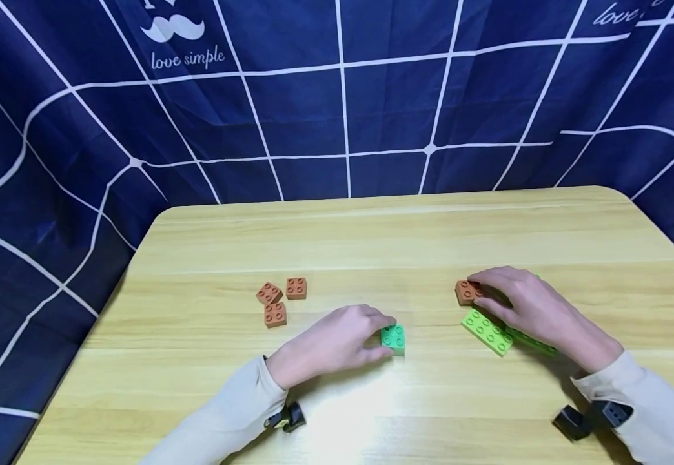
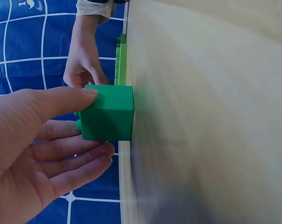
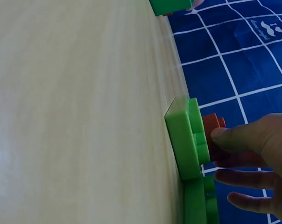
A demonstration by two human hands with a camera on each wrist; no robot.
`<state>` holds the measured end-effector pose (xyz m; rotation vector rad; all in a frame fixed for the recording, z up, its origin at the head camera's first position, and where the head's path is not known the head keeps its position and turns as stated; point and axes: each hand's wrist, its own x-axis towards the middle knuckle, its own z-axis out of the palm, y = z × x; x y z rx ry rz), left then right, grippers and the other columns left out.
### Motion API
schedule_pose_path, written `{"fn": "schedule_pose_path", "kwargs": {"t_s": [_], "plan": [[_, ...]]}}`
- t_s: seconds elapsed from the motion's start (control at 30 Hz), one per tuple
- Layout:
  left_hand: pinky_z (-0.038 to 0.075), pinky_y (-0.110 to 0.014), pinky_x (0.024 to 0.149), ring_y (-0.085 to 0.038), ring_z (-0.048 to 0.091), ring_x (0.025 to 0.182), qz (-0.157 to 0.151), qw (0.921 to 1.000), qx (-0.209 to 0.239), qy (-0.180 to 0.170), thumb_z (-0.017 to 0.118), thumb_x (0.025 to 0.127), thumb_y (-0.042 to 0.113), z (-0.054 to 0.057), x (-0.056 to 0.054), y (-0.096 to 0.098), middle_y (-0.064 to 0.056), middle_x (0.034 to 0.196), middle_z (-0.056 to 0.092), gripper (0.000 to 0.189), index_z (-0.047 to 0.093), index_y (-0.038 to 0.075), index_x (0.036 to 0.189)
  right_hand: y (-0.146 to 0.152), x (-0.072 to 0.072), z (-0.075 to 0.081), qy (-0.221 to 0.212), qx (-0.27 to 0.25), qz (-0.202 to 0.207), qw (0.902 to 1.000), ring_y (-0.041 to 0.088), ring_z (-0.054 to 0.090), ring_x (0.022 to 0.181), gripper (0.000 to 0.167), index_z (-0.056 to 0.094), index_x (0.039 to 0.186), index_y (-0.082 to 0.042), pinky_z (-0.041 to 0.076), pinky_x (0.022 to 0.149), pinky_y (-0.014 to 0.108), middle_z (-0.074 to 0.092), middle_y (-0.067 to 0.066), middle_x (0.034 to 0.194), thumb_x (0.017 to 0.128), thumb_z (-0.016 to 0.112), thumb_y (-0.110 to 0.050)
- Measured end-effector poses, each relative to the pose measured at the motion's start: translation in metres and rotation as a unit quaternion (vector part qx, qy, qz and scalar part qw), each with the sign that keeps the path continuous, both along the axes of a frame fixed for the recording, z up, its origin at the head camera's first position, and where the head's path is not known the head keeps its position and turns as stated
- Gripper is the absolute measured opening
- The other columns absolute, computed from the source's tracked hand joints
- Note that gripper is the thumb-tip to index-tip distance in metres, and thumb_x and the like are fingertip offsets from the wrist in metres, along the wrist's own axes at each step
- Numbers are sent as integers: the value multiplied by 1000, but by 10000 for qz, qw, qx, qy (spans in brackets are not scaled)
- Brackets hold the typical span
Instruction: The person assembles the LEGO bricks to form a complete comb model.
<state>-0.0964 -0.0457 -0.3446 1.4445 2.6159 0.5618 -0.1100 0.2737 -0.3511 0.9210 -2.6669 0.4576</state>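
Note:
My left hand pinches a green square toy building brick between thumb and fingers, near the middle of the table. In the left wrist view, the thumb lies on one side of that green brick and fingers reach around the other. On the right, my right hand grips an orange-brown square brick, its thumb visible against the brick in the right wrist view. Just below that hand lies a lime-green long brick. Another green long brick is partly hidden under the hand.
Three loose orange-brown bricks lie grouped on the left part of the wooden table. A dark blue curtain with white lines hangs behind and beside the table. Dark wrist devices sit at both sleeves.

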Motion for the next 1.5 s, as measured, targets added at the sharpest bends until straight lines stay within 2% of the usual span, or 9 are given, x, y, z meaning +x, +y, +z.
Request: {"fn": "schedule_pose_path", "kwargs": {"t_s": [0.23, 0.43, 0.63, 0.83, 1.03, 1.17, 1.3, 1.5], "plan": [[50, -12, 83, -11, 65, 92, 211, 9997, -34, -107, 72, 88, 27, -2, -8, -2, -9, 106, 69, 46, 62, -2, 123, -8, 1, 3, 93, -99, 56, 9999, 33, 66, 93, 39, 68, 111, -1, 55, 76, 51, 69, 15, 103, 74, 80, -4], [50, -10, 80, -10, 65, 89, 321, 9990, -17, -305, 72, 88, 27, -3, -10, -3, -9, 106, 69, 48, 62, -3, 123, -18, 2, 3, 273, -263, 245, 9990, 31, 66, 91, 43, 65, 116, 6, 57, 72, 46, 65, 16, 106, 76, 78, -1], [50, -10, 79, -10, 65, 87, 359, 9991, 3, -204, 71, 89, 28, -3, -11, -2, -9, 104, 69, 48, 61, -4, 124, -26, 2, 3, 425, -454, 429, 9971, 26, 65, 89, 36, 64, 115, 8, 57, 70, 41, 63, 14, 105, 84, 73, -6], [52, -14, 82, -13, 67, 89, 391, 9992, 116, -23, 68, 91, 29, -5, -12, -1, -10, 105, 70, 49, 60, -4, 125, -34, 4, 6, 389, -479, 457, 9970, 24, 65, 89, 37, 64, 117, 6, 58, 72, 40, 63, 11, 106, 85, 74, -10], [51, -14, 85, -15, 68, 95, 333, 9989, 340, 22, 68, 91, 29, -8, -13, -2, -12, 110, 70, 48, 60, -4, 126, -37, 8, 9, 125, -428, 344, 9984, 33, 64, 100, 38, 62, 120, 4, 56, 80, 48, 65, 17, 113, 86, 72, -8], [50, -13, 87, -16, 68, 100, 237, 9979, 595, -35, 68, 91, 29, -10, -14, -3, -12, 119, 66, 47, 60, -3, 125, -38, 9, 10, 46, -466, 368, 9982, 35, 66, 98, 38, 61, 121, 6, 57, 78, 48, 67, 20, 112, 87, 71, -7], [49, -9, 82, -15, 69, 95, 221, 9967, 760, -164, 69, 90, 28, -11, -15, -4, -12, 121, 65, 45, 61, -2, 124, -39, 9, 11, 68, -468, 386, 9981, 35, 67, 97, 37, 62, 120, 7, 57, 76, 47, 68, 20, 110, 87, 71, -8], [50, -8, 77, -11, 68, 88, 323, 9965, 713, -283, 70, 90, 24, -10, -15, -4, -15, 112, 69, 48, 59, -5, 125, -41, 10, 12, 30, -491, 418, 9979, 36, 66, 98, 37, 62, 120, 7, 57, 78, 48, 67, 21, 112, 87, 71, -8]]}}
